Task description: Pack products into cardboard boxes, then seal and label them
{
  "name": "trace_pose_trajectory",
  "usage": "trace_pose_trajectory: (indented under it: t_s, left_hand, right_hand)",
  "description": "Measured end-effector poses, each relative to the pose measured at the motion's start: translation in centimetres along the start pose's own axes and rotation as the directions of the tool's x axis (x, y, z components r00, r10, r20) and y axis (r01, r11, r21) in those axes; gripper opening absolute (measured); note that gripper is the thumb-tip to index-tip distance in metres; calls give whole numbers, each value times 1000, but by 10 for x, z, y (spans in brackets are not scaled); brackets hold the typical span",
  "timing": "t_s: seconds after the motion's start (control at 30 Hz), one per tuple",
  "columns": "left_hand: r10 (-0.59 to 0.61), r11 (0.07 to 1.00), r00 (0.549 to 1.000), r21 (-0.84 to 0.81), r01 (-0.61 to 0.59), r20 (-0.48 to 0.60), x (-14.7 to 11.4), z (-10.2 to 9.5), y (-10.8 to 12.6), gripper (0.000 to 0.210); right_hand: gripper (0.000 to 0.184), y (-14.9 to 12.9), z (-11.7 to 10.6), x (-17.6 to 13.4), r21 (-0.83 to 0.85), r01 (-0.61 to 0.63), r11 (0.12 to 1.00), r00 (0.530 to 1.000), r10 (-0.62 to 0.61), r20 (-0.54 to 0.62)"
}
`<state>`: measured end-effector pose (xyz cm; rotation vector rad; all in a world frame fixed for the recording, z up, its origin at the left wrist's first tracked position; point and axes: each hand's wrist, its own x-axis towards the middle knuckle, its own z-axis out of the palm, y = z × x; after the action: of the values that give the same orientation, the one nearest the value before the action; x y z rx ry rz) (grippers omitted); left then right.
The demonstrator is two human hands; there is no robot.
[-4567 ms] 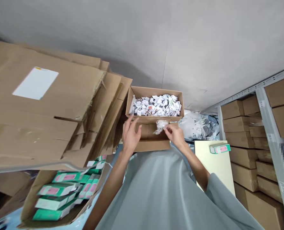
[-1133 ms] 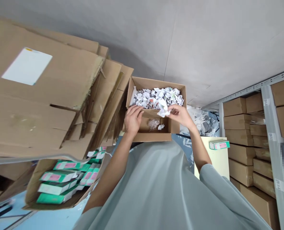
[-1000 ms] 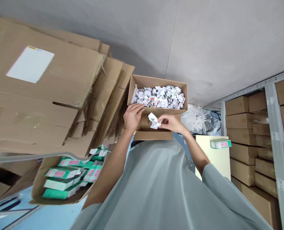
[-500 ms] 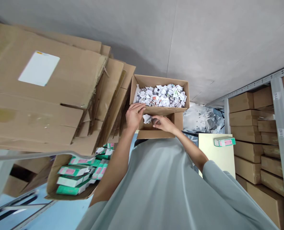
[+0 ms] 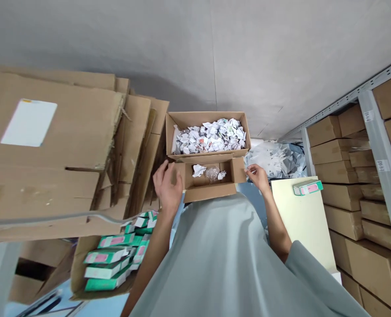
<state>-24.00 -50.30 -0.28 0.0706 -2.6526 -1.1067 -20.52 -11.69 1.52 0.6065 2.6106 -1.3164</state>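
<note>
A small open cardboard box [image 5: 210,192] sits close against my body. Inside it lie a crumpled white paper piece [image 5: 199,170], a clear bubble-wrapped item [image 5: 212,174] and a smaller paper scrap [image 5: 221,175]. My left hand [image 5: 169,187] is at the box's left flap with fingers apart, its thumb in front of the flap. On the other side, my right hand [image 5: 257,177] pinches the outer edge of the right flap [image 5: 238,170]. Just beyond stands a larger carton [image 5: 208,116] filled with crumpled paper [image 5: 212,135].
Flattened cardboard sheets [image 5: 66,123] are stacked at the left. Below them, a carton [image 5: 78,264] holds several green-and-white boxes [image 5: 106,270]. At the right, a green box [image 5: 308,188] lies on a pale yellow surface [image 5: 297,220], beside shelves of brown cartons [image 5: 341,171].
Both hands have moved apart from inside the small box to its side flaps. The paper piece by my fingers now lies in the box. The view has shifted slightly.
</note>
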Motion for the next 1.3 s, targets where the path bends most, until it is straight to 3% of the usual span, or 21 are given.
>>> trace_pose_trajectory:
  t_s: [0.17, 0.3, 0.4, 0.6, 0.73, 0.83, 1.1, 1.3]
  left_hand:
    - [-276, 958, 958, 99, 268, 76, -39, -4, -34, 63]
    - [-471, 882, 875, 48, 468, 112, -40, 4, -53, 68]
    - [-529, 843, 837, -26, 537, 138, -34, 6, -57, 66]
    - [-437, 863, 861, -148, 482, 258, -38, -3, -50, 60]
    - [-352, 863, 846, -211, 459, 401, -55, -4, -36, 56]
    - [-266, 874, 828, -239, 424, 494, -70, 6, -15, 54]
    - [8, 889, 683, -318, 330, 730, -113, 46, 71, 47]
    - [185, 909, 580, -362, 206, 793, -148, 70, 127, 48]
  right_hand:
    - [41, 14, 15, -3, 4, -62, 998, 998, 62, 24]
    - [38, 16, 26, -8, 23, -60, 998, 996, 58, 72]
    - [39, 11, 30, -20, 15, -29, 999, 999, 29, 27]
    - [42, 0, 25, -75, 67, -43, 997, 991, 51, -127]
    - [43, 5, 9, -134, 84, -108, 991, 967, 124, -223]
    - [45, 16, -5, -188, 105, -160, 981, 933, 185, -308]
    - [59, 66, -16, -338, 375, -300, 877, 727, 465, -506]
    - [67, 108, -15, -403, 602, -267, 753, 545, 633, -550]
